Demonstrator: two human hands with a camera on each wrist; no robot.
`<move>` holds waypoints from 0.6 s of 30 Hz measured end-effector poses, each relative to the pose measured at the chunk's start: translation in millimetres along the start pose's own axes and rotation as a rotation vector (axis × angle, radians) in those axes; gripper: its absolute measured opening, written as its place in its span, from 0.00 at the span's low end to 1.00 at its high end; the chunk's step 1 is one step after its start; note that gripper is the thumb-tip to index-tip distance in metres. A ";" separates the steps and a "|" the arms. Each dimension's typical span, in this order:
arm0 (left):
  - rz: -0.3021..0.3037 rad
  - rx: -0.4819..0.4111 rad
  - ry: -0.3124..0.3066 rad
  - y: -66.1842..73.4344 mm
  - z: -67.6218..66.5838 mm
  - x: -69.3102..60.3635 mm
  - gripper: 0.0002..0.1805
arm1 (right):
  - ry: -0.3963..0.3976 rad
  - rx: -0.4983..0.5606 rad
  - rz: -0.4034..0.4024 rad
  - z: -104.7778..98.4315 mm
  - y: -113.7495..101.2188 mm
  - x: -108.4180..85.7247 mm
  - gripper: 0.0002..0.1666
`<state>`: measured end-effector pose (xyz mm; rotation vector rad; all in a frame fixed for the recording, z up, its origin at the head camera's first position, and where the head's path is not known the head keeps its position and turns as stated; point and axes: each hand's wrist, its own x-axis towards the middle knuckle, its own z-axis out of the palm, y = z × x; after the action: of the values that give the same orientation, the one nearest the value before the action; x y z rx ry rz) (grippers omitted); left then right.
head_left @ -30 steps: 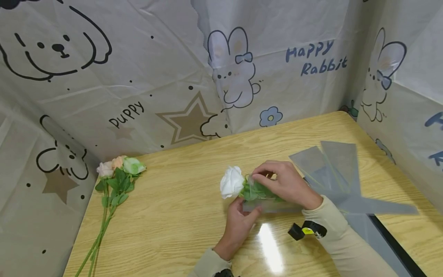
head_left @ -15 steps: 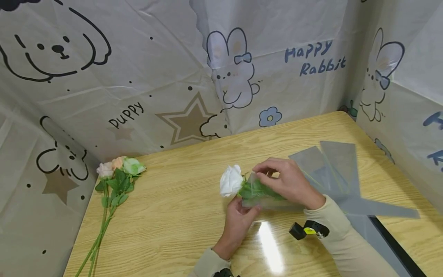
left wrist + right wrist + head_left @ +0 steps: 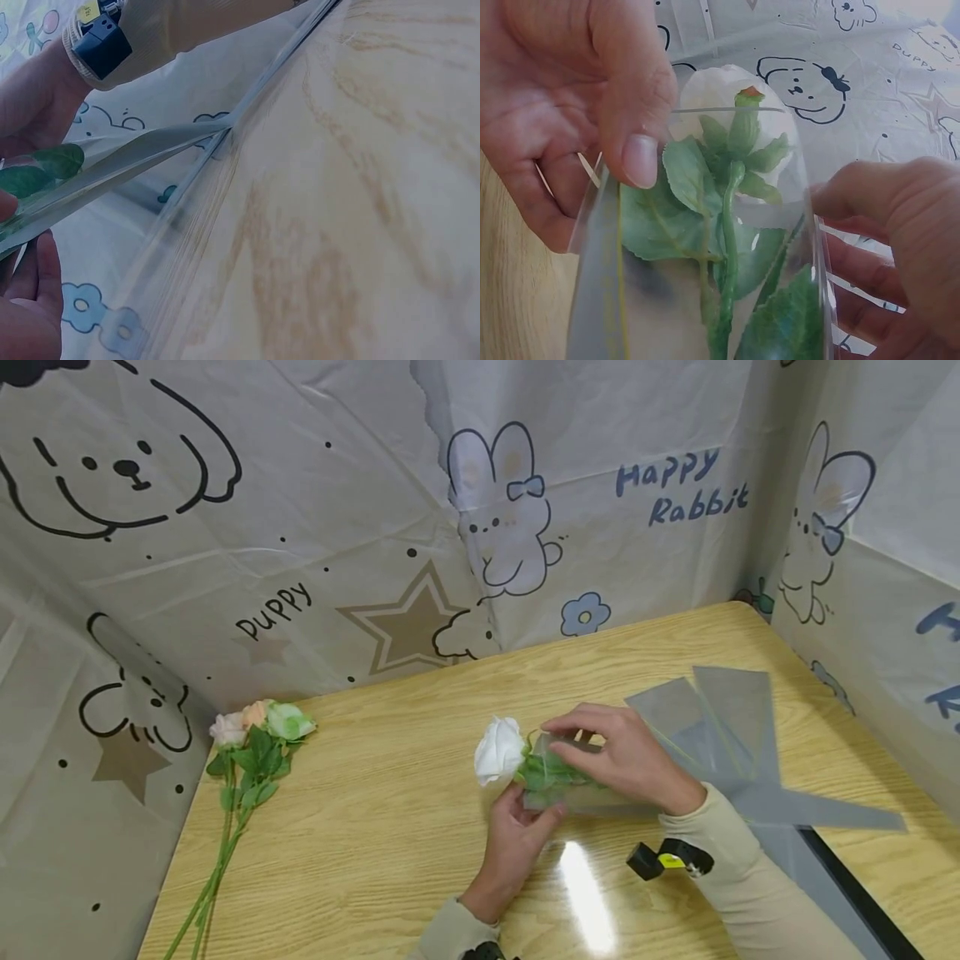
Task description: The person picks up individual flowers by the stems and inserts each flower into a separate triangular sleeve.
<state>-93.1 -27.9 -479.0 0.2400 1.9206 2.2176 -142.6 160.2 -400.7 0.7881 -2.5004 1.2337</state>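
Observation:
A white artificial rose [image 3: 499, 752] lies with its bloom beyond the mouth of a clear plastic flower sleeve [image 3: 581, 802]. Its green leaves [image 3: 656, 221] and stem [image 3: 730, 255] show through the film in the right wrist view. My left hand [image 3: 513, 843] pinches the sleeve's near edge just below the bloom, thumb on top and fingers beneath. At the far edge, my right hand [image 3: 626, 756] holds the film between thumb and fingers; part of its grip is hidden.
Three artificial roses, pink, peach and green [image 3: 288, 720], lie at the table's left. Several grey translucent sleeves [image 3: 742, 718] are fanned out on the right, near a dark-edged flat item [image 3: 855, 877]. A printed cloth [image 3: 375, 485] hangs behind the wooden table [image 3: 375, 827].
The bloom has shifted slightly up and to the left. My right thumb and forefinger have spread a little at the sleeve's far edge, while my left hand stays nearly in place.

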 end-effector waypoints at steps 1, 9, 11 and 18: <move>-0.002 -0.001 0.001 -0.1 0.0 0.1 0.33 | 0.003 0.002 -0.003 -0.3 0.1 -0.1 0.14; -0.006 -0.014 0.018 -0.2 0.8 0.0 0.33 | 0.025 -0.012 -0.001 -3.2 -0.5 -0.2 0.09; -0.006 -0.026 0.020 -0.1 0.9 0.2 0.34 | 0.034 -0.018 0.001 -4.3 -1.4 0.2 0.08; -0.017 -0.046 0.033 0.4 -0.1 1.8 0.33 | 0.064 -0.006 -0.010 -9.5 -4.1 -0.2 0.06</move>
<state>-94.9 -27.6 -478.6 0.1809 1.8784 2.2658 -140.2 165.7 -392.2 0.7468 -2.4455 1.2280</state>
